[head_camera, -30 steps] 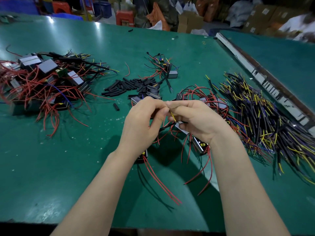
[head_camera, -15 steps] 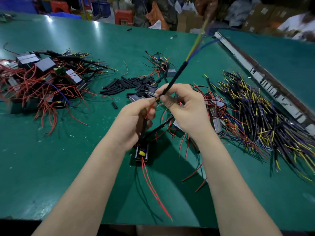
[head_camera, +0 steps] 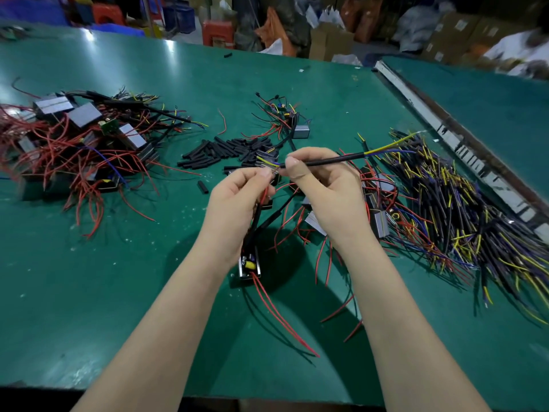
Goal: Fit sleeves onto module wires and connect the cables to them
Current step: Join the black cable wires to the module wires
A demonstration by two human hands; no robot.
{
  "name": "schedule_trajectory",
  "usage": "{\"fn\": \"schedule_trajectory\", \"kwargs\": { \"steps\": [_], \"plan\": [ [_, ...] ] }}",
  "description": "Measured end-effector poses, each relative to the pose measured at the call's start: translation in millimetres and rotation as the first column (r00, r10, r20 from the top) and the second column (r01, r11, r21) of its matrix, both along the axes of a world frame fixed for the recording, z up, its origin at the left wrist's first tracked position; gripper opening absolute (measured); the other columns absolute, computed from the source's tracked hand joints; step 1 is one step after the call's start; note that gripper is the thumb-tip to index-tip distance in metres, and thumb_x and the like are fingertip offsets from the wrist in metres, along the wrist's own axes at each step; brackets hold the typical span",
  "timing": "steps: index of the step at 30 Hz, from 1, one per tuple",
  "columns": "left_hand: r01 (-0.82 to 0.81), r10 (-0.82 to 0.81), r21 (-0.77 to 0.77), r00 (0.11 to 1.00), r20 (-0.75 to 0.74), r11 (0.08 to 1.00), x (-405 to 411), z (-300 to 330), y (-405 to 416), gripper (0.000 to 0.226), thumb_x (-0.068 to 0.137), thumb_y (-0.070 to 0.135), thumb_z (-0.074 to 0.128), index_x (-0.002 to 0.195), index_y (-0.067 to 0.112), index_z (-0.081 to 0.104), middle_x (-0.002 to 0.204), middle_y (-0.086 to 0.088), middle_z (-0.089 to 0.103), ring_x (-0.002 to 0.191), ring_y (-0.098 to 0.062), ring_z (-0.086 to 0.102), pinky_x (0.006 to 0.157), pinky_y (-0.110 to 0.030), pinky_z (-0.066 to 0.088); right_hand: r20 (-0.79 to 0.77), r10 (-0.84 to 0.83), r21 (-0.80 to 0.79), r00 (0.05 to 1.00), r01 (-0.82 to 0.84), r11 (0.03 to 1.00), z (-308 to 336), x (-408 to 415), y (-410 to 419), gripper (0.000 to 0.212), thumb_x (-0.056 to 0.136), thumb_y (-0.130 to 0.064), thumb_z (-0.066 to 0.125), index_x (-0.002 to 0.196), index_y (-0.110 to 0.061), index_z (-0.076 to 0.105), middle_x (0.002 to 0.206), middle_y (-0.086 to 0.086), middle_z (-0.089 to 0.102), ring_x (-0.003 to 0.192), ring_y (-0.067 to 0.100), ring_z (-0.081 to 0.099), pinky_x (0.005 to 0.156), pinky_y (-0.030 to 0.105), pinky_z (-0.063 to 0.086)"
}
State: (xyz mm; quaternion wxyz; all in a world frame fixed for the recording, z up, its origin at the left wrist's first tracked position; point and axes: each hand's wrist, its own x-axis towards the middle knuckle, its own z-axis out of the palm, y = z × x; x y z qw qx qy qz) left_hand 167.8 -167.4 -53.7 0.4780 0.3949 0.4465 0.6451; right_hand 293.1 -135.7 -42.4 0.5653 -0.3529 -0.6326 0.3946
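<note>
My right hand (head_camera: 322, 185) pinches a black cable (head_camera: 329, 160) near its left end; yellow and blue cores stick out at both ends, and the cable points right. My left hand (head_camera: 237, 200) pinches the red wires (head_camera: 264, 194) of a small module (head_camera: 249, 264), which hangs below my wrist with its circuit board showing. Black sleeving runs along those wires under my palm. The fingertips of both hands meet at the cable's near end. Loose black sleeves (head_camera: 225, 150) lie in a heap just beyond my hands.
A tangle of modules with red wires (head_camera: 74, 144) fills the left of the green table (head_camera: 89, 292). A large pile of black cables with yellow and blue ends (head_camera: 463, 209) covers the right. More modules (head_camera: 378, 221) lie by my right wrist. A metal rail (head_camera: 445, 135) borders the right.
The cable has swung down from pointing up and away to lying nearly level, pointing right. Both hands stay together, with my right fingers now at the cable's left end.
</note>
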Motion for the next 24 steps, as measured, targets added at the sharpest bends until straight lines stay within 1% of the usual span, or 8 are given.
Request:
{"fn": "schedule_trajectory", "kwargs": {
  "steps": [2,4,8,11,14,17,20,24],
  "plan": [
    [0.023,-0.022,-0.030,0.999,0.046,0.999,-1,1,0,0.022,0.093,0.014,0.056,0.074,0.022,0.064,0.058,0.011,0.060,0.054,-0.001,0.051,0.053,-0.011,0.041,0.005,-0.017,0.021,1.000,0.016,1.000,1,-1,0,0.015,0.089,-0.010,0.066,0.090,-0.025,0.063,0.082,-0.006,0.069,0.080,0.010,0.068,0.074,0.019,0.049],
    [0.091,-0.077,-0.075,0.983,0.166,0.993,-1,2,0,0.023,0.093,0.015,0.055,0.073,0.021,0.064,0.058,0.011,0.060,0.053,0.001,0.052,0.052,-0.012,0.039,-0.027,0.004,0.010,1.000,-0.004,1.000,2,-2,-1,0.018,0.089,-0.009,0.065,0.094,-0.025,0.059,0.080,-0.010,0.067,0.076,0.004,0.065,0.070,0.016,0.046],
    [0.343,-0.258,-0.138,0.869,0.423,0.929,-4,5,0,0.018,0.081,0.023,0.056,0.065,0.020,0.062,0.055,0.011,0.051,0.047,0.000,0.044,0.049,-0.013,0.032,-0.194,0.118,-0.085,0.974,-0.137,0.987,3,-2,-2,0.025,0.089,0.000,0.062,0.099,-0.018,0.048,0.083,-0.004,0.070,0.081,0.007,0.065,0.075,0.016,0.047],
    [0.450,-0.325,-0.152,0.803,0.499,0.880,-6,4,-1,0.010,0.071,0.026,0.057,0.062,0.020,0.056,0.053,0.011,0.042,0.047,-0.002,0.037,0.056,-0.017,0.023,-0.240,0.222,-0.120,0.945,-0.256,0.959,4,1,-3,0.031,0.090,0.009,0.054,0.101,-0.016,0.042,0.082,-0.002,0.071,0.077,0.006,0.066,0.074,0.017,0.048],
    [0.452,-0.325,-0.188,0.821,0.469,0.872,-6,4,-1,0.012,0.069,0.026,0.058,0.058,0.022,0.057,0.052,0.010,0.041,0.047,-0.002,0.036,0.057,-0.018,0.020,-0.239,0.306,-0.113,0.921,-0.340,0.934,3,7,-2,0.033,0.090,0.013,0.050,0.104,-0.016,0.038,0.087,0.009,0.068,0.078,0.009,0.066,0.074,0.017,0.047],
    [0.382,-0.300,-0.171,0.879,0.370,0.908,-2,6,-2,0.013,0.073,0.028,0.061,0.063,0.022,0.057,0.055,0.009,0.045,0.048,-0.003,0.038,0.056,-0.019,0.023,-0.268,0.319,-0.106,0.909,-0.357,0.928,3,13,2,0.033,0.086,0.004,0.055,0.107,-0.016,0.039,0.084,0.004,0.072,0.081,0.011,0.066,0.078,0.019,0.048],
    [0.335,-0.279,-0.175,0.918,0.282,0.926,0,7,-2,0.024,0.091,0.032,0.051,0.070,0.022,0.056,0.056,0.008,0.048,0.048,-0.004,0.039,0.049,-0.018,0.026,-0.291,0.319,-0.131,0.902,-0.368,0.921,2,18,5,0.034,0.083,0.000,0.056,0.110,-0.016,0.040,0.083,0.003,0.074,0.074,0.005,0.065,0.070,0.014,0.047],
    [0.275,-0.239,-0.186,0.951,0.194,0.943,1,8,-2,0.028,0.096,0.037,0.043,0.079,0.021,0.058,0.054,0.008,0.053,0.045,-0.005,0.042,0.046,-0.018,0.031,-0.237,0.263,-0.182,0.935,-0.309,0.934,2,22,8,0.034,0.081,-0.007,0.060,0.110,-0.020,0.047,0.081,-0.002,0.073,0.077,0.006,0.066,0.068,0.014,0.047]
  ]
}}
